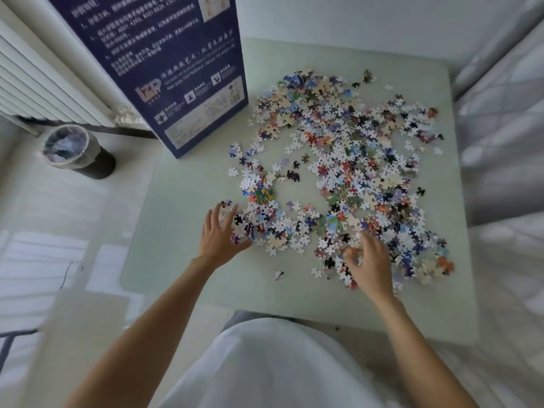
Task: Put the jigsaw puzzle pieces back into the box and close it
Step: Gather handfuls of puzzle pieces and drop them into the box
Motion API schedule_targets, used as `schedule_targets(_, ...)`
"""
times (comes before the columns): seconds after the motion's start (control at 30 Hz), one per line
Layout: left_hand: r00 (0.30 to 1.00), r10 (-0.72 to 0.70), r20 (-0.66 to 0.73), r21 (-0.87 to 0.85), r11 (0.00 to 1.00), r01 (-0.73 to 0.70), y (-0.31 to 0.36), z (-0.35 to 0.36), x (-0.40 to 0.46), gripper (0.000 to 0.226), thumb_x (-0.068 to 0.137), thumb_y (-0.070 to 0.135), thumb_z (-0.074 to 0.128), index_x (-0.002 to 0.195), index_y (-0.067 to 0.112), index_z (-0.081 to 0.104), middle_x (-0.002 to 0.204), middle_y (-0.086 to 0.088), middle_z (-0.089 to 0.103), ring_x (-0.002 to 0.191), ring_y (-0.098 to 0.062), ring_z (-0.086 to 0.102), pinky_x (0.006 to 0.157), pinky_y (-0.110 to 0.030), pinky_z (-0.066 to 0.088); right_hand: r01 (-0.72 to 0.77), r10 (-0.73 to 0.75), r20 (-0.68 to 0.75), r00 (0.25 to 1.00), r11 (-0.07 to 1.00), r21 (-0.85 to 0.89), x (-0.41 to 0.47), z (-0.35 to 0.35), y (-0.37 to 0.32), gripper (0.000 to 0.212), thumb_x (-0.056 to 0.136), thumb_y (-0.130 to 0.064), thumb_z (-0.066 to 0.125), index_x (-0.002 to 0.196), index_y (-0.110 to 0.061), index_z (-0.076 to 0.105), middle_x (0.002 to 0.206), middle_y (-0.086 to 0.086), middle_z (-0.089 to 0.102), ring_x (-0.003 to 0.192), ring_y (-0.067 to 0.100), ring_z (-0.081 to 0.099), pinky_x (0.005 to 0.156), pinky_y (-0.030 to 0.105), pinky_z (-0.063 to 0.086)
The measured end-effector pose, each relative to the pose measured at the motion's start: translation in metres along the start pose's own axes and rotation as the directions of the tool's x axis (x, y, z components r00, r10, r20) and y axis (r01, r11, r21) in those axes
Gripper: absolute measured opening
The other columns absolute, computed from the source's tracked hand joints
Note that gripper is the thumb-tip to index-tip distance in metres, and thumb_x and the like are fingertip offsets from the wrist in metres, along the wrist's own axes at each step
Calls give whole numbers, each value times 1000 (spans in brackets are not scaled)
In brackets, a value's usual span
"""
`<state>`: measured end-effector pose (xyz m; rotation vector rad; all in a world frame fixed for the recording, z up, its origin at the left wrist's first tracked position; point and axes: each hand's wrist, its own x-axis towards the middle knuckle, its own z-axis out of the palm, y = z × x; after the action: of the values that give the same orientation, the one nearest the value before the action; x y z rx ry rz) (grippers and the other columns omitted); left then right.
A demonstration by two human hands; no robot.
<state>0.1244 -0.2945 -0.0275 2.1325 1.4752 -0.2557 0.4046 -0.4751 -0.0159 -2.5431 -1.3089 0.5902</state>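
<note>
**Hundreds of pieces all over the table**

Loads of jigsaw pieces point(347, 172) cover the pale green table point(188, 260), center to right of frame. Blue box point(164, 69) stands upright at upper left. Left hand point(219, 234) is spread wide at the pile's edge; right hand point(369, 265) curls over pieces lower right, can't tell if it's gripping any. Trash bin point(73, 151) on the floor, far left.

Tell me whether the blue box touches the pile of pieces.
Apart. The head view shows bare table between the blue box and the pile of pieces.

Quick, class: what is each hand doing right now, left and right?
Left hand: open, fingers spread at the edge of the puzzle pieces, holding nothing.
Right hand: fingers curled down into the pieces; whether it grips any cannot be told.
</note>
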Motion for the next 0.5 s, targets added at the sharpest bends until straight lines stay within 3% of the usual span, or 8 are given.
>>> schedule_targets(0.07, 1000, -25, 6, -20, 999, 25, 1, 20, -4, 101, 75, 68, 56, 148, 33, -2, 156, -10, -11, 143, -31, -10, 116, -46, 3, -104, 103, -41, 994, 994, -31, -16, 10, 20, 63, 80, -54, 57, 126, -11, 46, 142, 20, 38, 131, 42, 31, 104, 60, 26)
schedule_targets(0.17, 999, 9, -47, -26, 1000, -10, 10, 45, -7, 103, 73, 77, 47, 149, 30, -3, 156, -10, -11, 143, -28, -15, 117, -47, 0, -315, 316, -71, 946, 949, 22, -39, 22, 40, 86, 73, -73, 33, 138, -15, 35, 154, 18, 12, 140, 41, 6, 106, 64, 5)
schedule_targets(0.3, 989, 134, -58, 60, 990, -130, 30, 67, -7, 96, 71, 85, 13, 146, 30, -13, 152, -2, -23, 140, -21, -25, 116, -40, -10, -508, 521, -61, 851, 848, 151, -58, 41, 40, 96, 73, -75, 16, 146, -14, 26, 156, 17, 1, 141, 41, -3, 108, 64, 1)
schedule_targets(0.43, 946, 324, 5, 143, 936, -322, 50, 76, 2, 85, 81, 76, 14, 147, 29, -12, 154, -6, -19, 142, -22, -21, 116, -40, -7, -377, 383, -3, 924, 912, 162, -41, 70, -2, 92, 77, -79, 1, 148, -23, 12, 156, 14, -4, 141, 36, -15, 111, 59, -9)
schedule_targets(0.5, 900, 431, 59, 137, 890, -435, 54, 73, 10, 83, 83, 74, 16, 148, 30, -11, 154, -7, -19, 142, -21, -20, 115, -38, -8, -275, 276, 17, 961, 946, 174, -15, 79, -29, 83, 81, -75, 4, 148, -26, 8, 156, 12, -8, 140, 34, -18, 111, 57, -12)
